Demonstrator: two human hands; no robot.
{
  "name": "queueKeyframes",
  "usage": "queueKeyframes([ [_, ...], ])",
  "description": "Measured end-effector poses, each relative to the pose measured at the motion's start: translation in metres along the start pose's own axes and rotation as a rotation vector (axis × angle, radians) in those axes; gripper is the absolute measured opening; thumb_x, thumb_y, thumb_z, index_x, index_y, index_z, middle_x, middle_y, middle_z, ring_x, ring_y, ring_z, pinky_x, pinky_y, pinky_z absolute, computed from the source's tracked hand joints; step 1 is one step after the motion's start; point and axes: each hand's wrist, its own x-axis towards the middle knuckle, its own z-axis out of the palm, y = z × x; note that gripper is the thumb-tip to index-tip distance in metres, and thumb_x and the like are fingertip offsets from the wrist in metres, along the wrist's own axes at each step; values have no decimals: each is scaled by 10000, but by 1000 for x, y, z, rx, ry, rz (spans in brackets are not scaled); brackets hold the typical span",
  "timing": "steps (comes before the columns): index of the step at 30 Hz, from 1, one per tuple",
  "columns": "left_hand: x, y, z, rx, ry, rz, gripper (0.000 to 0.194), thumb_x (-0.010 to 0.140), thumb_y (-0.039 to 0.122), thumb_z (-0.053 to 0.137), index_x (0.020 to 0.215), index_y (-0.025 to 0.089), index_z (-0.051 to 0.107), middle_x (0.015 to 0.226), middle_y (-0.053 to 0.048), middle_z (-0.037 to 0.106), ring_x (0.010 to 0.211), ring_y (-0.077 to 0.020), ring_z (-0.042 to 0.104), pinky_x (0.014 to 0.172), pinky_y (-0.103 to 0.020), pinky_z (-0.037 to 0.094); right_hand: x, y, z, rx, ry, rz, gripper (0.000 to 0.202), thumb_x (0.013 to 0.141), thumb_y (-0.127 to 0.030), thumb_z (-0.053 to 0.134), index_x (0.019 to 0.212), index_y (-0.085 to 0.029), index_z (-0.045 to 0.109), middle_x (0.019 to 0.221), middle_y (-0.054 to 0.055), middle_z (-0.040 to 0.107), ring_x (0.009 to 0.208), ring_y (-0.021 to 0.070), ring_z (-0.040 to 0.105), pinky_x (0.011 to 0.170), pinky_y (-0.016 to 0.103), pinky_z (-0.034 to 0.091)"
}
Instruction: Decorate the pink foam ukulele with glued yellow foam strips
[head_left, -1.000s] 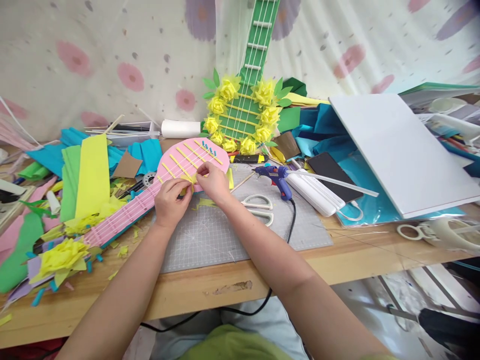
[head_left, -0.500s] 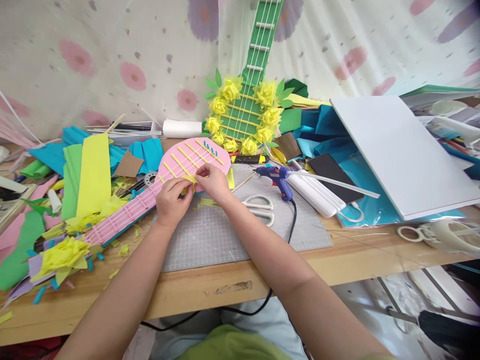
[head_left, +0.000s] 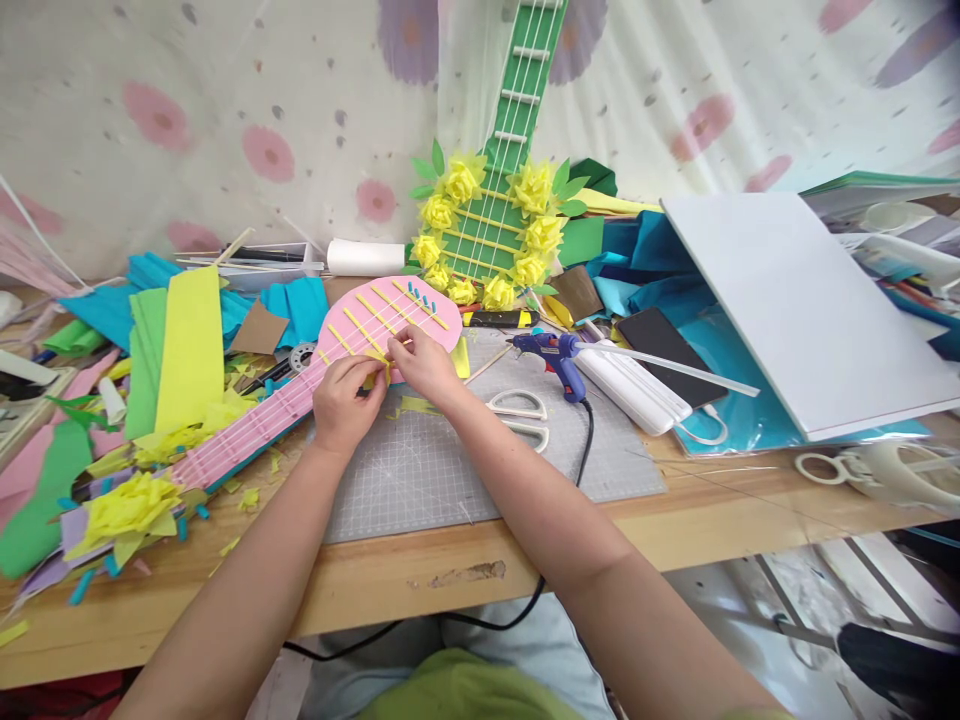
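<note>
My left hand point(head_left: 346, 400) and my right hand point(head_left: 424, 365) meet over the near edge of a pink paper guitar point(head_left: 349, 325). Between their pinched fingertips is a small piece of yellow crepe paper point(head_left: 381, 364), mostly covered by the fingers. The pink guitar lies slantwise, its neck pointing left toward a yellow paper flower point(head_left: 131, 515). Yellow strips, white strings and small blue pegs sit on its body. Behind it, a green paper guitar point(head_left: 517, 150) ringed with yellow paper flowers leans against the curtain.
A grey cutting mat point(head_left: 427, 470) carries white-handled scissors point(head_left: 517, 405) and a blue glue gun point(head_left: 555, 360), whose cord drops over the table edge. A white power strip point(head_left: 634, 388), a black phone point(head_left: 667, 350) and a white board point(head_left: 810, 310) lie right. Crepe paper point(head_left: 187, 350) is piled left.
My fingers stay pinched at the same spot on the yellow crepe paper, with only a very slight shift of the right fingertips. The view has moved a little; nothing else differs.
</note>
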Motion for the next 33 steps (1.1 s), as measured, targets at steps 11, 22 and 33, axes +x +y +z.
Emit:
queueKeyframes([
  [11,1,0,0,8,38,31,92,778,189,569,789,167,658,830,-67,690,807,-169,634,755,-287,507,4,-1,-6,43,-28,59,96,801,-309,474,807,-219,509,862,7,680,791,147,630,754,299,490],
  [22,-1,-1,1,-9,9,-27,97,785,212,558,788,185,651,842,-58,688,824,-168,631,773,-300,499,4,-1,-7,24,-68,103,99,734,-292,496,805,-232,463,697,-24,674,639,145,615,680,307,496],
  [33,1,0,-4,-20,14,-23,154,817,227,517,879,175,647,911,-81,679,894,-178,618,832,-319,483,5,2,-11,21,-83,119,136,720,-274,504,834,-227,447,620,-37,649,586,133,612,643,278,478],
])
